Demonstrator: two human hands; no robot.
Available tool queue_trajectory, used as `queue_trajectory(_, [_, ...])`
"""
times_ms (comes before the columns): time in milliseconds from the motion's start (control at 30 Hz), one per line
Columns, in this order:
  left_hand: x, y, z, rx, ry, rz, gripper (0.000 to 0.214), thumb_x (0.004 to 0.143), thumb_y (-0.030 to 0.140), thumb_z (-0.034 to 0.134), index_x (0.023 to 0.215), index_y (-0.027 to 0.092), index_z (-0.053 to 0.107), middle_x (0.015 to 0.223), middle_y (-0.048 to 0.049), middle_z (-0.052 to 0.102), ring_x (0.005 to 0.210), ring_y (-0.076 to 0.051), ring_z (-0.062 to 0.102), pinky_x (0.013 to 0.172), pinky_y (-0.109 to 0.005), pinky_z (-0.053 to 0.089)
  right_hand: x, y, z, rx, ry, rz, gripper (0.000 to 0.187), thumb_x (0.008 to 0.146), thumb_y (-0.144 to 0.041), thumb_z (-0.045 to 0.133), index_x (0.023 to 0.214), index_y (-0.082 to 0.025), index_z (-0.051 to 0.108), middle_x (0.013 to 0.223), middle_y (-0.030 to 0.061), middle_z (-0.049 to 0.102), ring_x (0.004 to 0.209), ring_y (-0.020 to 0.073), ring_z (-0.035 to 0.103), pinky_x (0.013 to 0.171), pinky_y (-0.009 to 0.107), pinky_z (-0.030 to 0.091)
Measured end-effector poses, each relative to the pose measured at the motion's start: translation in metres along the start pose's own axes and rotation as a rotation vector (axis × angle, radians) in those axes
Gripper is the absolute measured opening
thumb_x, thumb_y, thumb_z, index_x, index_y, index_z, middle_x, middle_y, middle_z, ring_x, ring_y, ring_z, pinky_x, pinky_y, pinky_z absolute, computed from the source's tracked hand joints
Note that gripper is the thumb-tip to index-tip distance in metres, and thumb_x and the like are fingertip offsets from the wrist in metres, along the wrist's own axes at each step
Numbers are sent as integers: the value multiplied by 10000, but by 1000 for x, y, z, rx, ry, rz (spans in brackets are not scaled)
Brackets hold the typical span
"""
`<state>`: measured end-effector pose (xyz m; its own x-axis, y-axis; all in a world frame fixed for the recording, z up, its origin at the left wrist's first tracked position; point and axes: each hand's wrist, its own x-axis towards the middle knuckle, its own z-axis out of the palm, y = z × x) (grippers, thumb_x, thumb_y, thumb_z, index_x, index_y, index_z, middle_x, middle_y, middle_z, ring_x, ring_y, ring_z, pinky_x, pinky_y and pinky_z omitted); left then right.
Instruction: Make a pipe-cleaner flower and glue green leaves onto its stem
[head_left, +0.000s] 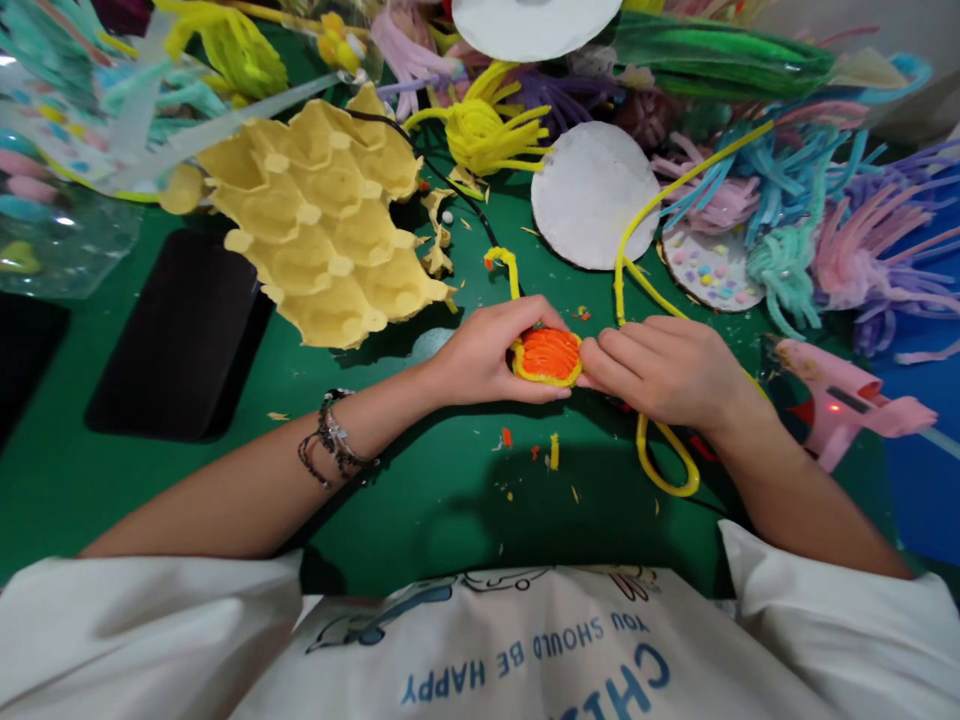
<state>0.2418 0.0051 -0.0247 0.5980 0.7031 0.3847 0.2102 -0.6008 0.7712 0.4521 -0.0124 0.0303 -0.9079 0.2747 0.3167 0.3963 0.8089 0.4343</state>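
L hand [487, 352] clamped on orange pc [551, 352], R hand [664, 372] on yellow stem [619, 290], top [480, 640] reads "YOU SHOULD BE HAPPY".

Craft workspace; glue gun [834, 372], pipe-cleaner bundles [480, 135]

The orange piece [551, 353] looks ridged (the egg tray [330, 215], rough matt pulp).

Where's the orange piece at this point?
Just right of centre in the head view: the orange piece is held in the left hand, with the right hand at its right edge.
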Motion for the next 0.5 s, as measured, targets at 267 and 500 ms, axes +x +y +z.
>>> queue_trajectory(267, [0, 0, 0, -1, -18, -8, 444, 647, 463, 740, 910, 164, 542, 897, -71, 663, 832, -202, 645, 720, -293, 497, 1, 0, 2, 109, 5, 66, 235, 916, -208, 463, 718, -172, 584, 593, -19, 558, 542, 106, 411, 512, 260, 268])
queue_trajectory(500, [0, 0, 0, -167, 42, -50, 429, 635, 445, 749, 885, 178, 524, 834, -34, 643, 799, -178, 632, 686, -273, 493, -4, 2, 6, 195, 23, 145, 260, 927, -123, 369, 1005, -210, 602, 748, -19, 633, 626, 83, 538, 540, 226, 312])
